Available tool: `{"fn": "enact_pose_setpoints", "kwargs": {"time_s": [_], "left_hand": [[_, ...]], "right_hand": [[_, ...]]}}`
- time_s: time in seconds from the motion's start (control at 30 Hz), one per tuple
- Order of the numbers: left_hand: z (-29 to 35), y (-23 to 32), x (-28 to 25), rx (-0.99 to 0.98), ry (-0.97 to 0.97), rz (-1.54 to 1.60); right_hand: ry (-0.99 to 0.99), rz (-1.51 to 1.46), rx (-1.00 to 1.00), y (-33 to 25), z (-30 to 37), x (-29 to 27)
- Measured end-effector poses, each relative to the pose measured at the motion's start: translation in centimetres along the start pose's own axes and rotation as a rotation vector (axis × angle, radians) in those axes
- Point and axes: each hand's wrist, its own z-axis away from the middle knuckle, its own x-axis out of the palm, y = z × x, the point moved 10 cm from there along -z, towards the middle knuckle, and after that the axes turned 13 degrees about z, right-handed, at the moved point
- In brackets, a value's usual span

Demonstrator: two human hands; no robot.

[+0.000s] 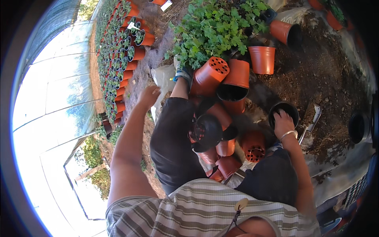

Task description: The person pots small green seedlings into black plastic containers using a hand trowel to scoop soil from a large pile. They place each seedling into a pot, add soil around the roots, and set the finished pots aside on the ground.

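My right hand (283,123) reaches over the near rim of a dark-mouthed plant pot (291,107), fingers inside and the rim in its grip. The fingertips are partly hidden in the pot. Just right of it a metal trowel (314,117) lies on the dark soil (327,91). My left hand (150,96) hangs in the air to the left of my left knee, near a sheet of pale plastic (162,77). Its fingers are curled, and whatever they hold, if anything, is hidden. Between my legs lie several empty orange-brown pots (227,146), tumbled together.
Leafy green seedlings (215,31) stand bunched ahead. Upturned pots (209,75) and an upright-sided pot (262,60) lie beside them. Rows of potted plants (128,55) run along the left. A black pot (359,128) rests at the far right, near a plastic crate (357,189).
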Motion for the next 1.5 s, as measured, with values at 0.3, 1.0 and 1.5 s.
{"fn": "enact_pose_setpoints", "kwargs": {"time_s": [0.3,1.0,1.5], "left_hand": [[-18.5,18.0,8.3,0.305,0.176,0.418],[-18.6,26.8,8.1,0.542,0.457,0.297],[-8.7,30.5,2.8,0.577,-0.026,1.108]], "right_hand": [[0.224,-0.312,0.129,2.5,5.8,-1.5],[0.229,-0.319,0.057,1.0,4.4,-0.5],[0.47,-0.688,0.217,5.2,2.5,-8.8]]}}
